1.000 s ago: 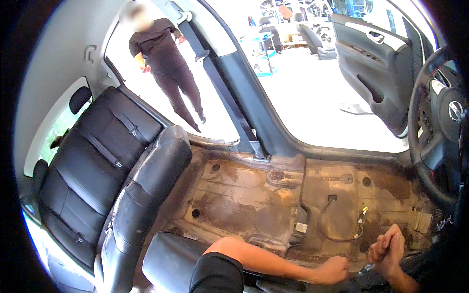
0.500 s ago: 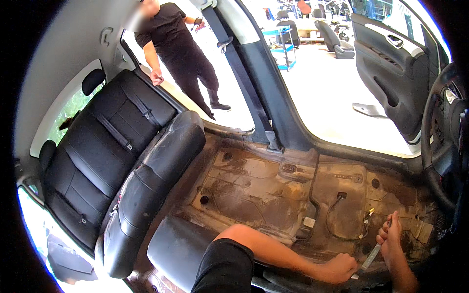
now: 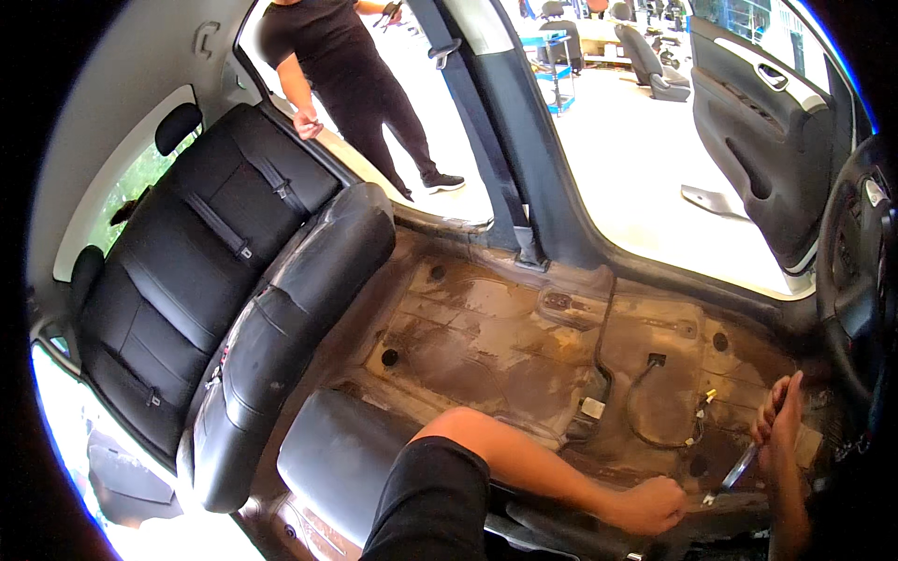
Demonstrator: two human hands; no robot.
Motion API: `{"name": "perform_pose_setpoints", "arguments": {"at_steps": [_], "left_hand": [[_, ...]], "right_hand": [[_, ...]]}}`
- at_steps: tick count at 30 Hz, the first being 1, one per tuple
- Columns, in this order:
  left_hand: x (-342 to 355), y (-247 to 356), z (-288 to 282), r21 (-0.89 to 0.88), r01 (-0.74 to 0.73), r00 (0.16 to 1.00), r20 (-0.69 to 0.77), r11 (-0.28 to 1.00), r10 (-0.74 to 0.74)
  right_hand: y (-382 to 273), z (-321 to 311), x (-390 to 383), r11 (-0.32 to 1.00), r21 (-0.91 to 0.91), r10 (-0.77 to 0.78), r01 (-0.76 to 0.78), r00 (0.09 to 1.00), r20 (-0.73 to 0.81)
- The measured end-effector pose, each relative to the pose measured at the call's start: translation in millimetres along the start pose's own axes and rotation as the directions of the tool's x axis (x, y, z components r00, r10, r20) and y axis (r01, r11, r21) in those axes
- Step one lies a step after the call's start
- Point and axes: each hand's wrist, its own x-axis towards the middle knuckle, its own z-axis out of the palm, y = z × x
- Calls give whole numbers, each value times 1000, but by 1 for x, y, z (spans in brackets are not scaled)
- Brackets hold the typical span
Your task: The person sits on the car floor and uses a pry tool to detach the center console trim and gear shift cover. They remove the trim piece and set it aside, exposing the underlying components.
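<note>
A silver wrench-like tool (image 3: 741, 468) at lower right, gripped in the right hand (image 3: 778, 419) above a stained car floor (image 3: 468, 327), sits clear of the clenched left hand (image 3: 655, 506) it neared moments ago, apparently freeing it for one-handed handling. The grip hides its upper end; whether the left hand conceals anything is unclear.

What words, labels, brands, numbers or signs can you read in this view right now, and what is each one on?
None can be read.
White block on the floor: any print is too small.
Metal tool in the right hand: any marking is too small or blurred.
Steering wheel: dark at the edge, no legible lettering.
</note>
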Motion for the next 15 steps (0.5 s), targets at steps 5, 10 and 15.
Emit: {"name": "perform_pose_setpoints", "arguments": {"at_steps": [5, 10, 15], "left_hand": [[1, 1, 1, 11, -68, 996, 57, 998, 67], [-3, 4, -5, 1, -108, 992, 67, 994, 108], [-3, 8, -6, -50, -186, 981, 47, 981, 188]], "right_hand": [[-1, -3, -23, 991, 98, 80, -89, 992, 100], [-3, 4, -29, 984, 108, 136, -142, 989, 63], [-12, 15, -34, 985, 94, 141, -147, 988, 61]]}}
